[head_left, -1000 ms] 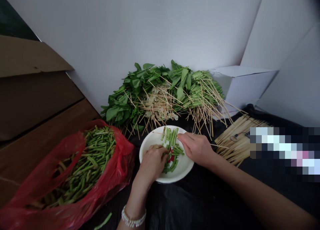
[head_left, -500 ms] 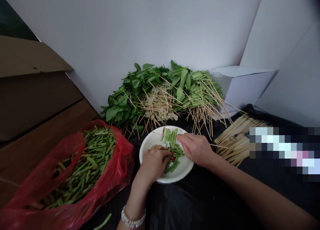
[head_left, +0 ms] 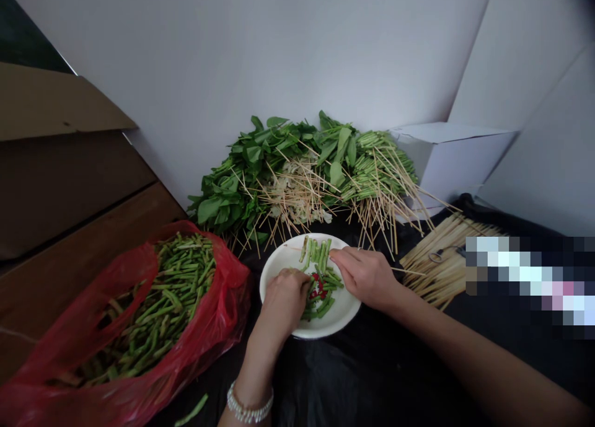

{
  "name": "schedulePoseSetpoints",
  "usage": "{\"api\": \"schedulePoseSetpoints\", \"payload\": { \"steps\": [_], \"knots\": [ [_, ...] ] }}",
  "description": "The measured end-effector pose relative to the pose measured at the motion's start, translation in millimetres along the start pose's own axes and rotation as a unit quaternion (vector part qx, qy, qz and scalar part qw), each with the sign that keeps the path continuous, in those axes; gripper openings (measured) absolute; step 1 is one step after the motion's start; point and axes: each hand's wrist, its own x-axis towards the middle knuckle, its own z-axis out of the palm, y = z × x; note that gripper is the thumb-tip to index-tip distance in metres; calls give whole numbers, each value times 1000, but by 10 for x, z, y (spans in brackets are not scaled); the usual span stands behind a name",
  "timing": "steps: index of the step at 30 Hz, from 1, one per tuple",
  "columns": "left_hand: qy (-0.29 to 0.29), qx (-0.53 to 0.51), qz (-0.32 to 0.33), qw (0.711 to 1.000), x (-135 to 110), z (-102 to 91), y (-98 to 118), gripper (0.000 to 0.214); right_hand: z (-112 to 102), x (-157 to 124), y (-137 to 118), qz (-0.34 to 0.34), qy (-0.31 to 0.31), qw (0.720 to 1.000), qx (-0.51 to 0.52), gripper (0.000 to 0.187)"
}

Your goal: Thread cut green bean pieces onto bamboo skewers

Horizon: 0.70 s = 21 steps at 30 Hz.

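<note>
A white bowl (head_left: 341, 321) stands before me with loose cut green bean pieces (head_left: 329, 283) and a red pattern showing on its bottom. My right hand (head_left: 365, 275) is closed at the bowl's right rim on a bamboo skewer (head_left: 409, 271), whose blunt end sticks out to the right. Several green bean pieces sit side by side on this skewer (head_left: 317, 252), over the far part of the bowl. Inside the bowl at left is my left hand (head_left: 286, 297), fingers curled together against the bean pieces; what they pinch is hidden.
A red plastic bag (head_left: 232, 278) full of cut beans lies at left. Behind the bowl are skewered leafy greens (head_left: 218, 204), pale skewered pieces (head_left: 297, 185) and skewered beans (head_left: 379, 167). Bare skewers (head_left: 437, 259) lie at right, near a white box (head_left: 465, 160).
My left hand has shifted slightly left within the bowl, and its fingers have curled in more, uncovering more of the red pattern. My right hand stays put on the skewer.
</note>
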Motion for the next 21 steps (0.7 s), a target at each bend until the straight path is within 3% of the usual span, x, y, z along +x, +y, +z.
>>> {"api": "schedulePoseSetpoints", "payload": {
  "steps": [13, 21],
  "knots": [
    [26, 76, -36, 996, -15, -10, 21, 18, 4, 6, -12, 1, -2, 1000, 3, 26],
    [18, 55, -2, 998, -4, -6, 1, 9, 11, -2, -8, 1, -5, 1000, 4, 26]
  ]
}}
